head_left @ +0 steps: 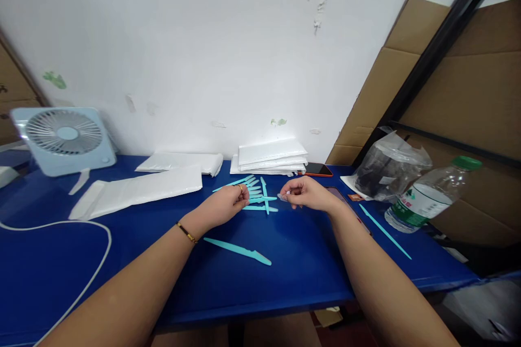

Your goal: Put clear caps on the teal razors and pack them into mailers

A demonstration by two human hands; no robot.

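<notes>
My left hand (228, 203) pinches a turquoise plastic knife-like tool (266, 198) whose tip points right. Beneath and behind it, several more turquoise tools (253, 180) lie in a loose cluster on the blue table (301, 276). Just right of that tip, my right hand (303, 193) holds a small clear plastic piece (281, 197) between thumb and fingers. Nearer the front edge lies a single turquoise tool (238, 249), touched by neither hand. Another one (385, 230) rests at the right, beside the bottle.
White packets (272, 154) are stacked by the wall, with more packets (142, 191) to their left. A light blue fan (67, 138) and a white cable (108, 238) are at left. A phone (318, 169), a bagged cup (386, 168) and a green-capped bottle (427, 198) stand or lie right.
</notes>
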